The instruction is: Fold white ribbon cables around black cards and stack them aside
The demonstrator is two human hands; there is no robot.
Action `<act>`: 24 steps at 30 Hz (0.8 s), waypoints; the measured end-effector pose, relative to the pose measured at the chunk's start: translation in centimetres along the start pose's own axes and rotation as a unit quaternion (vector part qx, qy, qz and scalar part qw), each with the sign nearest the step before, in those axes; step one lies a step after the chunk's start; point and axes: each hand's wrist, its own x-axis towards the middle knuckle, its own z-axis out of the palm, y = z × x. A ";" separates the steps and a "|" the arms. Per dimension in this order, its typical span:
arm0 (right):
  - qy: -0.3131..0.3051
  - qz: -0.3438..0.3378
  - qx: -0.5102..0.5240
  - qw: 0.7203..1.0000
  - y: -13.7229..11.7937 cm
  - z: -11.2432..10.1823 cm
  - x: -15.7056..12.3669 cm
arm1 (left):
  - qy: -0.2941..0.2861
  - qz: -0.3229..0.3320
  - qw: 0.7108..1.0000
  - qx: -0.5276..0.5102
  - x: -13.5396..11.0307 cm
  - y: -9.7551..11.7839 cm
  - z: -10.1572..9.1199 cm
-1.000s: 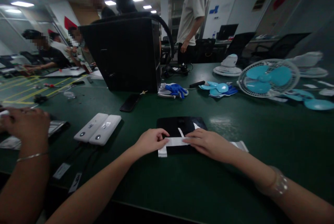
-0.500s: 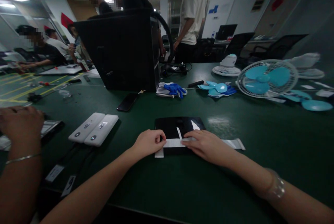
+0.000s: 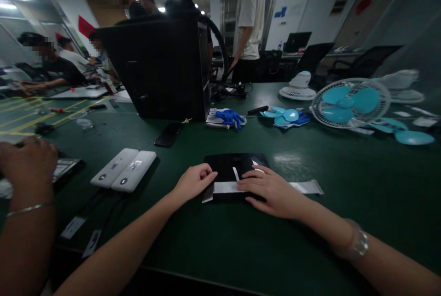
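A flat black panel (image 3: 225, 162) lies on the green table, with a white ribbon cable (image 3: 224, 187) running across it. The cable's right end reaches past the panel onto the table, and its left end is folded down at an angle. My left hand (image 3: 195, 183) is at the panel's left edge, closed with fingers curled and thumb stretched towards the fold; whatever is between the fingers is hidden. Flat over the cable and panel, my right hand (image 3: 272, 192) rests with fingers apart. A narrow white strip (image 3: 235, 174) stands out from the cable near its fingertips.
Two white power banks (image 3: 134, 172) with cords lie to the left, beside another person's hand (image 3: 29, 162). Further back are a phone (image 3: 168, 134), a large black case (image 3: 155, 66), blue-and-white gloves (image 3: 229, 117) and fan parts (image 3: 347, 103). People stand behind the case.
My left hand has shifted slightly left and up, off the flat cable. The cable's folded left end now tilts and looks darker. My right hand stays on the cable, fingers slightly more spread.
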 end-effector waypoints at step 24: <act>-0.053 0.094 0.033 0.994 2.2 1.1 0.0 | -0.009 -0.022 1.000 -0.014 0.5 0.0 -0.2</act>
